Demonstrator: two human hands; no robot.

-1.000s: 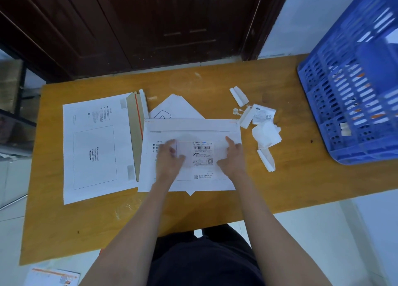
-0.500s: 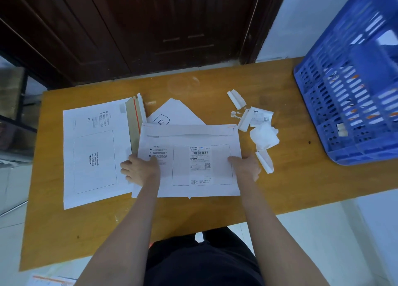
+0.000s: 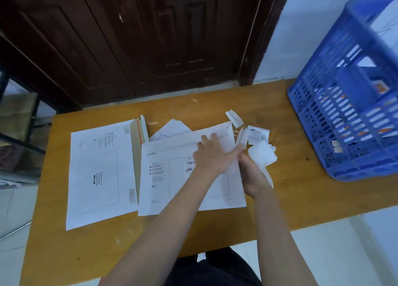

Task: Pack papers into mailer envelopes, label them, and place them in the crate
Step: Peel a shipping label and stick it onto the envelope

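Labelled envelope (image 3: 185,176) under my hands, not yet lifted toward the crate (image 3: 353,113).

Half a second ago my hands held the envelope's two side edges; now my left hand (image 3: 212,155) has crossed over and lies flat on its upper right part, fingers straight, pressing near the flap. My right hand (image 3: 253,174) is at the right edge, fingers curled; whether they grip the edge I cannot tell. The label (image 3: 189,163) is on. Judgement: sealing or smoothing is finishing, crate placement comes next. A second envelope (image 3: 101,173) waits on the table (image 3: 280,199), left.
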